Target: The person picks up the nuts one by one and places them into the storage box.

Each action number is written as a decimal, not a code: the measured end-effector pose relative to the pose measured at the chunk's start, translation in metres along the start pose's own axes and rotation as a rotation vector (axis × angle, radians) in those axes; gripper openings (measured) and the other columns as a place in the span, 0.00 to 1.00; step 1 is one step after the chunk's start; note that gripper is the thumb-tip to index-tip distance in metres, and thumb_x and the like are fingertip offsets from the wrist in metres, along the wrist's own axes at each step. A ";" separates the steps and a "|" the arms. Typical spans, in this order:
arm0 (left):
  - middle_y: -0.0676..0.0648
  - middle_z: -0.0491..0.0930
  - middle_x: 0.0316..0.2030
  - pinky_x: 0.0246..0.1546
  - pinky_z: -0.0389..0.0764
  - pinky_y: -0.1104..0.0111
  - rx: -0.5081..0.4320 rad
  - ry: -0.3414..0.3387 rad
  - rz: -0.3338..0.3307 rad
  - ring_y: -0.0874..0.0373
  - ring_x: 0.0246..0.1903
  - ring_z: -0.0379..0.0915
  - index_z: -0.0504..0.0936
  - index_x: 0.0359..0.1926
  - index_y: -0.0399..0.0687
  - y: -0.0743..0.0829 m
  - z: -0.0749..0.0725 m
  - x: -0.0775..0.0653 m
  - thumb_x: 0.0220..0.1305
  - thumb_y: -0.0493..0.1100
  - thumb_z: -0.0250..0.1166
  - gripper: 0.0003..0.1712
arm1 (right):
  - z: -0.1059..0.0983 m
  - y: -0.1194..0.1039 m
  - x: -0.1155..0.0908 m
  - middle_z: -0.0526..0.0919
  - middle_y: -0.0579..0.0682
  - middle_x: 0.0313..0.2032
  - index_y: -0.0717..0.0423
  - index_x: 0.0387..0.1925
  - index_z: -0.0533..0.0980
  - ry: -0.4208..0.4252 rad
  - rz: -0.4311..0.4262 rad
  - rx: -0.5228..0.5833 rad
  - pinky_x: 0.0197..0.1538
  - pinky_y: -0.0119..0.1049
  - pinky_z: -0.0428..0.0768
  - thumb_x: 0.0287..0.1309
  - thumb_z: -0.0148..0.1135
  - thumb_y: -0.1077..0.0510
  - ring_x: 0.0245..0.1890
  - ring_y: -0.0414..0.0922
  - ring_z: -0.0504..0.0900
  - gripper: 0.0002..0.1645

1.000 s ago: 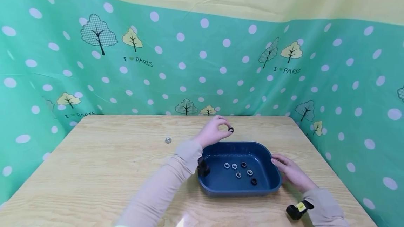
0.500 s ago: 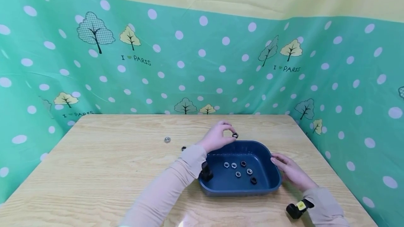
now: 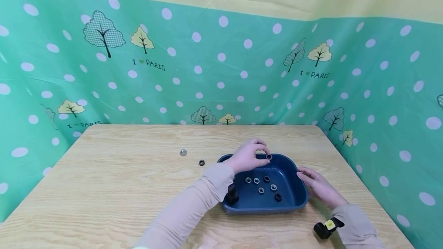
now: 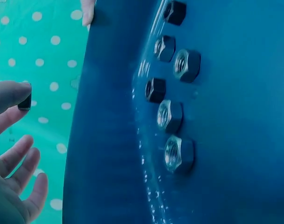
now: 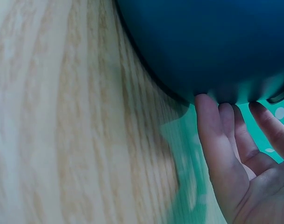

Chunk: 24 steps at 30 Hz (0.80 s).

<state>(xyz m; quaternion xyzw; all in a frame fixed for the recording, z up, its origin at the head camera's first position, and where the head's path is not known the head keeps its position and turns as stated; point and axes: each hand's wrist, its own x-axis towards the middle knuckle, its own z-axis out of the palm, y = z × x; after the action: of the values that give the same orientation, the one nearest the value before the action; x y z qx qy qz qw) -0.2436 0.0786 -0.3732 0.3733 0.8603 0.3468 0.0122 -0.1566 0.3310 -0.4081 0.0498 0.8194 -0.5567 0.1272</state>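
My left hand [image 3: 246, 157] pinches a black hex nut [image 3: 269, 157] between thumb and forefinger, over the far side of a dark blue basin [image 3: 252, 203]. In the left wrist view the dark nut [image 4: 24, 102] shows at the fingertips, while the other fingers are loosely spread. Several nuts lie on the basin floor, among them a silver nut [image 3: 256, 181] and a black nut [image 3: 278, 197]. My right hand [image 3: 321, 188] rests against the basin's right end. Its fairly straight fingers [image 5: 212, 126] touch the outer wall.
On the wooden table [image 3: 114, 180], left of the basin, lie another silver nut [image 3: 183, 152] and a black nut [image 3: 202, 162]. A green dotted curtain [image 3: 221, 76] hangs behind the table and along its sides. A black wrist camera [image 3: 323, 230] sits at my right sleeve.
My left hand has carried the black nut rightward and down, from behind the basin to over its far side. A black nut on the table has come into sight. My right hand stays put.
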 end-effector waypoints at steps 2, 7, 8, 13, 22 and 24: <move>0.49 0.72 0.55 0.55 0.73 0.70 0.007 -0.012 0.019 0.57 0.54 0.70 0.83 0.44 0.53 0.002 0.002 -0.001 0.61 0.48 0.65 0.11 | 0.000 0.000 0.000 0.59 0.72 0.63 0.71 0.66 0.52 -0.002 0.003 0.006 0.46 0.47 0.81 0.71 0.44 0.49 0.59 0.56 0.71 0.35; 0.49 0.72 0.56 0.57 0.71 0.70 0.032 -0.045 0.053 0.57 0.55 0.69 0.82 0.44 0.53 0.006 0.004 -0.004 0.61 0.48 0.65 0.11 | 0.001 0.001 -0.001 0.61 0.72 0.62 0.71 0.66 0.52 0.003 0.005 0.016 0.46 0.48 0.81 0.70 0.45 0.49 0.57 0.54 0.72 0.35; 0.49 0.72 0.56 0.57 0.71 0.71 0.036 -0.052 0.058 0.58 0.55 0.69 0.82 0.44 0.53 0.007 0.004 -0.004 0.61 0.48 0.65 0.11 | 0.001 0.001 -0.001 0.61 0.72 0.62 0.71 0.66 0.53 0.003 0.007 0.018 0.46 0.48 0.81 0.70 0.45 0.49 0.56 0.53 0.73 0.35; 0.51 0.71 0.55 0.56 0.71 0.73 0.056 -0.083 0.089 0.59 0.53 0.70 0.82 0.44 0.53 0.007 0.008 -0.007 0.61 0.48 0.65 0.10 | 0.003 0.001 -0.001 0.60 0.72 0.62 0.71 0.66 0.52 0.008 0.016 0.015 0.46 0.49 0.81 0.70 0.45 0.49 0.57 0.55 0.73 0.36; 0.50 0.71 0.57 0.55 0.71 0.75 0.106 -0.174 0.160 0.60 0.54 0.70 0.82 0.43 0.55 0.007 0.012 -0.009 0.61 0.48 0.65 0.09 | 0.003 0.001 0.000 0.60 0.72 0.63 0.70 0.67 0.52 0.007 0.015 0.013 0.46 0.49 0.81 0.71 0.44 0.48 0.57 0.56 0.73 0.36; 0.50 0.70 0.58 0.55 0.71 0.76 0.137 -0.209 0.180 0.61 0.54 0.70 0.82 0.43 0.55 0.007 0.012 -0.009 0.61 0.48 0.65 0.10 | 0.002 0.001 0.001 0.62 0.71 0.62 0.70 0.66 0.53 0.004 0.009 0.013 0.45 0.49 0.81 0.71 0.45 0.48 0.55 0.53 0.74 0.36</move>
<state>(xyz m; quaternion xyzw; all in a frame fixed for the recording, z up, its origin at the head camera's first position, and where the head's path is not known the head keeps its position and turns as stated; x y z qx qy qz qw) -0.2293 0.0827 -0.3800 0.4829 0.8391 0.2464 0.0449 -0.1569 0.3296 -0.4099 0.0551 0.8156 -0.5616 0.1277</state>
